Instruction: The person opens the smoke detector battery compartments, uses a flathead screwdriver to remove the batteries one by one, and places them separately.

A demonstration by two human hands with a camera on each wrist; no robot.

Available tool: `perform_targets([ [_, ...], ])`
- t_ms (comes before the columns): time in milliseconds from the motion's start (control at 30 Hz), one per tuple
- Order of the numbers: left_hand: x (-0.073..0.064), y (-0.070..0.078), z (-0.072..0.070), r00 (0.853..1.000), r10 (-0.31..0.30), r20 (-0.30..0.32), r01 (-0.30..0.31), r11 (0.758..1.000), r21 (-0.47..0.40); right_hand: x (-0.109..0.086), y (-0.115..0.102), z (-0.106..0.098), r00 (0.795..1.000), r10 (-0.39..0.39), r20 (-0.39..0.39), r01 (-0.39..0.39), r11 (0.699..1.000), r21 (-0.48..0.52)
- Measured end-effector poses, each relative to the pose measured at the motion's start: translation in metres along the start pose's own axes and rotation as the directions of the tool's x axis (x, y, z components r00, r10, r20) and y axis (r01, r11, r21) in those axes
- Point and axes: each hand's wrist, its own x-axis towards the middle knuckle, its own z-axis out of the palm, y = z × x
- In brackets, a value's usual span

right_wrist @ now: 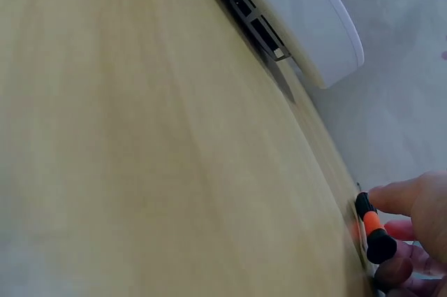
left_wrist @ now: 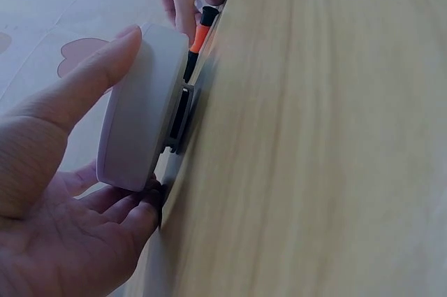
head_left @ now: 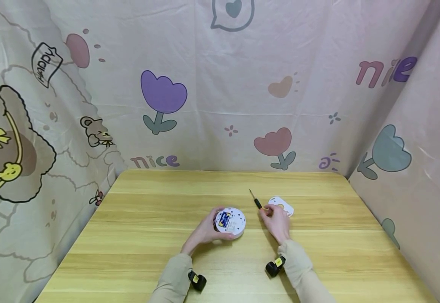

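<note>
My left hand (head_left: 206, 230) grips a round white device (head_left: 237, 221) by its rim, thumb on one side and fingers on the other. It looks like a smoke alarm, its back turned up with a blue-and-yellow label and small holes. In the left wrist view, a dark bracket-like part juts from one face of the device (left_wrist: 142, 112). At its right, my right hand (head_left: 279, 223) pinches a small screwdriver (head_left: 257, 203) by its black-and-orange handle (right_wrist: 373, 224), low at the tabletop. The thin shaft points away from me.
A white mounting plate (head_left: 289, 209) with cut-outs lies just beyond my right hand, partly covered by it. The wooden table (head_left: 129, 261) ends at a printed curtain (head_left: 212, 139) behind and on both sides. Black wrist cameras (head_left: 198, 281) hang at the sleeves.
</note>
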Motion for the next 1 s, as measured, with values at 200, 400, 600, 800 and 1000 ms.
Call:
perform_targets([
  [200, -0.0007, -0.0005, 0.0002, 1.0, -0.006, 0.001, 0.006, 1.0, -0.002, 0.0023, -0.0026, 0.0013, 0.999, 0.033, 0.019, -0.032, 0.999, -0.031],
  [400, -0.0004, -0.001, 0.0007, 1.0, -0.004, 0.003, 0.004, 1.0, -0.007, 0.0042, -0.0055, 0.001, 0.998, 0.052, 0.028, -0.051, 0.997, -0.052],
  [600, 0.0003, -0.0015, 0.0002, 1.0, -0.002, 0.005, 0.002, 1.0, -0.01, 0.0059, -0.0051, 0.001, 0.995, 0.077, 0.06, -0.072, 0.994, -0.081],
  [800, 0.0004, -0.0009, 0.0007, 1.0, 0.004, 0.006, -0.004, 1.0, -0.006, 0.0063, -0.0044, 0.002, 0.994, 0.089, 0.057, -0.083, 0.992, -0.094],
  [1000, 0.0006, -0.0007, 0.0008, 1.0, -0.001, 0.006, 0.001, 1.0, -0.007, 0.0061, -0.0048, 0.0019, 0.993, 0.104, 0.055, -0.098, 0.99, -0.099],
])
